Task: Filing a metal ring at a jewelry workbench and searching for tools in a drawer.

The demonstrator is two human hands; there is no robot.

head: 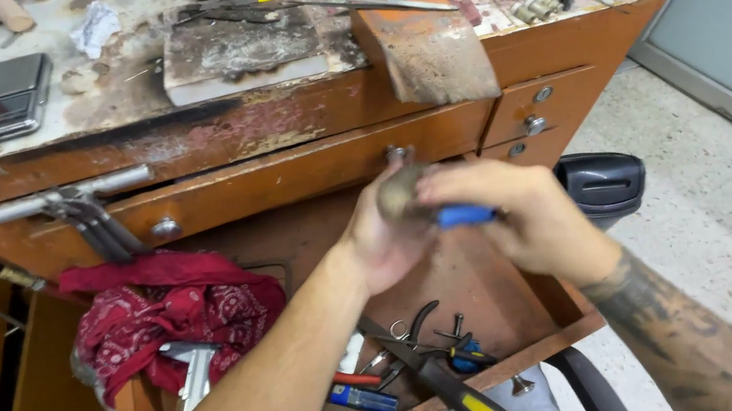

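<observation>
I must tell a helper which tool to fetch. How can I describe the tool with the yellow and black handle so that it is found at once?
Look at the open wooden drawer below the workbench. At its front edge lies the tool with the yellow and black handle, the only yellow-handled one there.

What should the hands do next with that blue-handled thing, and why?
Probably steady it first. The right hand grips a blue-handled tool against a small grey-brown object held in the left hand, above the open drawer. Both are blurred, so slowing down and holding the object firmly seems the safest small move.
</observation>
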